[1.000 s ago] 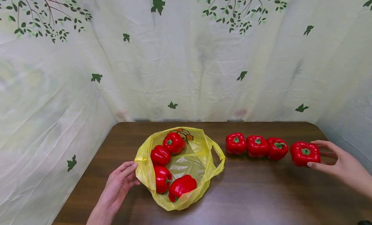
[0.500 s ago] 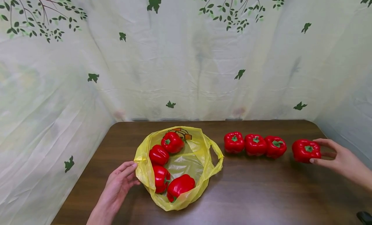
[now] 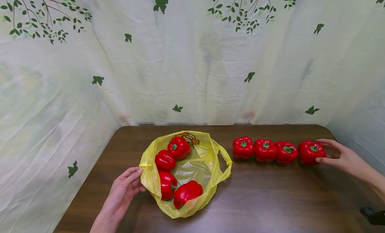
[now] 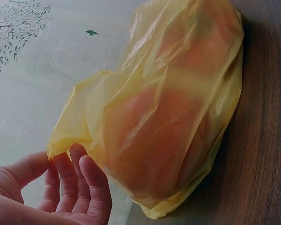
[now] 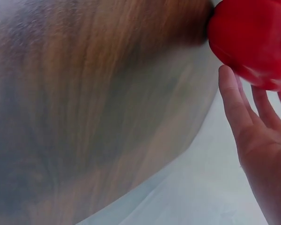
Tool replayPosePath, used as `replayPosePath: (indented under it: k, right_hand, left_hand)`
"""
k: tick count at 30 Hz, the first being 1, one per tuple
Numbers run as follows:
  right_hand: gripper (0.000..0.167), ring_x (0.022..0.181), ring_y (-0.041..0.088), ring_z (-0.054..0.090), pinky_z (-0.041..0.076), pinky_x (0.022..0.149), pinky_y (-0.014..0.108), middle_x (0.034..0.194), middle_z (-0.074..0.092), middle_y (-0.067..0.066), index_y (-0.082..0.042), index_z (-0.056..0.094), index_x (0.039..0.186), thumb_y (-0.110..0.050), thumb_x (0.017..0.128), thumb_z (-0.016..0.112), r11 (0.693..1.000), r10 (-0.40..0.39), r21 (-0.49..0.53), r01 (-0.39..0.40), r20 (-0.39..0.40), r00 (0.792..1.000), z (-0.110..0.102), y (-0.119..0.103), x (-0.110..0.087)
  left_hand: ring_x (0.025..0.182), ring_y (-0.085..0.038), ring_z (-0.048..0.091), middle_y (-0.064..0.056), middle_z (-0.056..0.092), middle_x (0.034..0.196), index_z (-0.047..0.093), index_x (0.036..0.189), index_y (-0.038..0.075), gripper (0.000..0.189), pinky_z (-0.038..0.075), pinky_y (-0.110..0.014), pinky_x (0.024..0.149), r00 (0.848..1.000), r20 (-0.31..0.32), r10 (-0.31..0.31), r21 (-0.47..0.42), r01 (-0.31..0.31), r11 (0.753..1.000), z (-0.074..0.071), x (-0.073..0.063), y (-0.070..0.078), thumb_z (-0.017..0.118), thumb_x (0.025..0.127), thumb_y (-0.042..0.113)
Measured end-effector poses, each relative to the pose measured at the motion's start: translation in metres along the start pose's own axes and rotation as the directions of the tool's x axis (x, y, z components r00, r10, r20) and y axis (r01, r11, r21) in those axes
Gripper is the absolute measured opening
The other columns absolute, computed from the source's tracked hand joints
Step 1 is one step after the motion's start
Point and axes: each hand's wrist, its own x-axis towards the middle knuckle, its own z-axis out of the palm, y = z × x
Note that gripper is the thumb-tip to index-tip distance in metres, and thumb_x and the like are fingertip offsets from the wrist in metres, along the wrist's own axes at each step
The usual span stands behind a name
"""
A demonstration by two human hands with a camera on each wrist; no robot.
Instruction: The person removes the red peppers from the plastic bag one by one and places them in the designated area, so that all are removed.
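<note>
My left hand pinches the left rim of a yellow plastic bag, thumb against fingertips in the left wrist view. The bag's mouth gapes upward, showing several red bell peppers inside, one of them a pepper lying on its side near the front. At the right, my right hand grips a red bell pepper from its right side, thumb in front and fingers behind. That pepper is at the right end of a row, beside another pepper with a green stem.
Two more red peppers, a middle one and a left one, continue the row behind and right of the bag. All rest on a dark wooden table. A leaf-printed curtain surrounds it. A black object shows at the lower right.
My right hand has carried its pepper left and farther back, to the end of the row. The left hand keeps its grip on the bag rim.
</note>
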Motion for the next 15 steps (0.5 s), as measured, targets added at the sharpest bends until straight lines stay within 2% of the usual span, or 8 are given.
replayPosePath:
  k: [10, 12, 15]
  right_hand:
    - [0.073, 0.118, 0.055, 0.044, 0.053, 0.069, 0.026, 0.141, 0.036, 0.034, 0.004, 0.031, 0.146, -0.028, 0.093, 0.068, 0.999, -0.038, 0.007, 0.038, 0.018, 0.999, 0.0035, -0.0017, 0.0065]
    - [0.074, 0.117, 0.056, 0.045, 0.054, 0.069, 0.027, 0.141, 0.036, 0.035, 0.005, 0.030, 0.146, -0.027, 0.092, 0.069, 0.999, -0.039, 0.012, 0.038, 0.021, 0.999, 0.0040, -0.0022, 0.0065]
    - [0.077, 0.114, 0.059, 0.048, 0.058, 0.071, 0.037, 0.141, 0.034, 0.036, 0.005, 0.028, 0.147, -0.027, 0.091, 0.071, 0.999, -0.033, 0.017, 0.033, 0.024, 0.999, 0.0045, -0.0033, 0.0062]
  left_hand:
    - [0.073, -0.014, 0.064, 0.001, 0.069, 0.088, 0.068, 0.092, 0.015, 0.014, 0.053, -0.031, 0.064, 1.000, -0.019, 0.011, 0.004, -0.011, 1.000, 0.0005, -0.0014, -0.0009, 0.058, 0.099, 0.009]
    - [0.073, -0.014, 0.064, 0.001, 0.069, 0.088, 0.068, 0.092, 0.015, 0.014, 0.053, -0.031, 0.064, 1.000, -0.021, 0.007, 0.006, -0.007, 1.000, 0.0004, -0.0016, -0.0006, 0.058, 0.099, 0.009]
    - [0.073, -0.013, 0.064, 0.002, 0.069, 0.088, 0.068, 0.091, 0.016, 0.014, 0.053, -0.031, 0.065, 1.000, -0.023, 0.000, 0.009, 0.000, 1.000, 0.0001, -0.0014, 0.0000, 0.058, 0.099, 0.011]
